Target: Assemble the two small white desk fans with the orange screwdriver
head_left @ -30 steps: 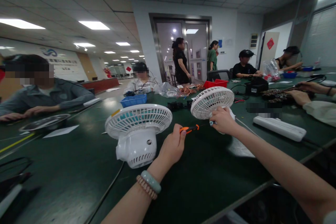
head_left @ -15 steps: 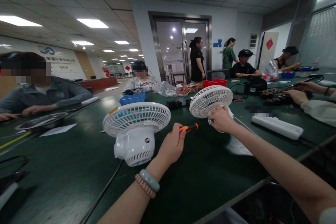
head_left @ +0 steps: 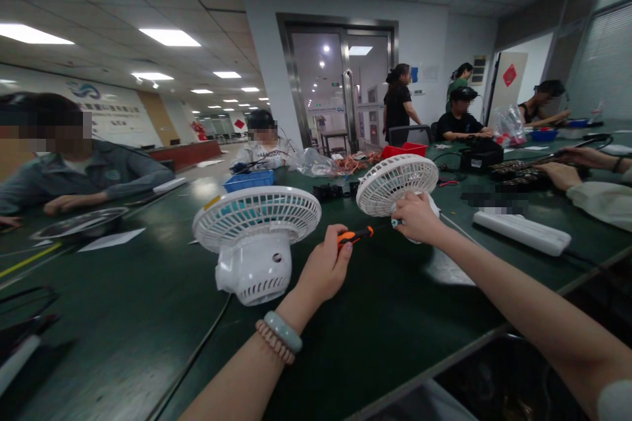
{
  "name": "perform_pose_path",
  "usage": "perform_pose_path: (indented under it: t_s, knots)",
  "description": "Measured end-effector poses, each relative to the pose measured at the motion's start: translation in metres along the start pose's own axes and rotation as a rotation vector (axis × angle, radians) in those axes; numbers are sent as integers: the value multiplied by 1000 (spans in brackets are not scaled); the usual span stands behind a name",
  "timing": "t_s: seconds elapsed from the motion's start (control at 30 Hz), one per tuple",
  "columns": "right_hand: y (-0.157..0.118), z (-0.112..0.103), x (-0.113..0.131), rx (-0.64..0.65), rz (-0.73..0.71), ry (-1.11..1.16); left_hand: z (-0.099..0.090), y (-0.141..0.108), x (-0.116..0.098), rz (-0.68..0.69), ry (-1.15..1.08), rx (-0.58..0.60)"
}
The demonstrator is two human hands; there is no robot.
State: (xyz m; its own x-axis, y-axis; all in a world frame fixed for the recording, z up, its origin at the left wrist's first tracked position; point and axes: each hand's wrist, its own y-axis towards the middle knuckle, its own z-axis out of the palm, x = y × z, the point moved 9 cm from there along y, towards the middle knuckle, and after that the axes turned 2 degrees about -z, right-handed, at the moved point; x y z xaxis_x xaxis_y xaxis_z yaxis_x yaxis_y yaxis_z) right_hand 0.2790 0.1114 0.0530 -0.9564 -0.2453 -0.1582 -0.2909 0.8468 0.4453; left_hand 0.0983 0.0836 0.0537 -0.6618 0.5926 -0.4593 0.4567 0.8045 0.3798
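Observation:
My left hand (head_left: pixel 328 263) is closed round the orange and black handle of a screwdriver (head_left: pixel 356 235), whose thin shaft points right. A small bluish metallic piece (head_left: pixel 395 223) shows at the fingertips of my right hand (head_left: pixel 417 216), by the end of the shaft. That hand's fingers are bent against the back of a white fan (head_left: pixel 392 181), and the fan's rear housing is largely hidden behind them. Left of my left hand, a second white fan (head_left: pixel 257 256) rests on the green table (head_left: pixel 345 342) with its grille tilted upward.
A blue bin (head_left: pixel 249 181), a red bin (head_left: pixel 405 149) and copper-coloured wire (head_left: pixel 358 162) lie farther back. On the right are a white power strip (head_left: pixel 522 233) and a co-worker's hands (head_left: pixel 563 174). A metal dish (head_left: pixel 81 223) and paper (head_left: pixel 112 239) lie left.
The view has tilted slightly. My hands, the screwdriver and both fans keep nearly the same positions relative to each other. In the background, a standing person in black has moved right.

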Motion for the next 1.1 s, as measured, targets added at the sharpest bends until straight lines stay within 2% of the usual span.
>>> perform_pose_path:
  t_s: [0.4,0.77,0.93,1.1]
  knots:
    - [0,0,-1,29,11,-6,-3,0,-5,50,44,-46]
    - [-1,-1,0,15,13,1,0,4,7,-72,133,-49]
    - [-1,0,-1,18,19,4,-3,3,3,7,99,-103]
    - [-1,0,-1,19,18,3,-2,1,1,39,60,-90]
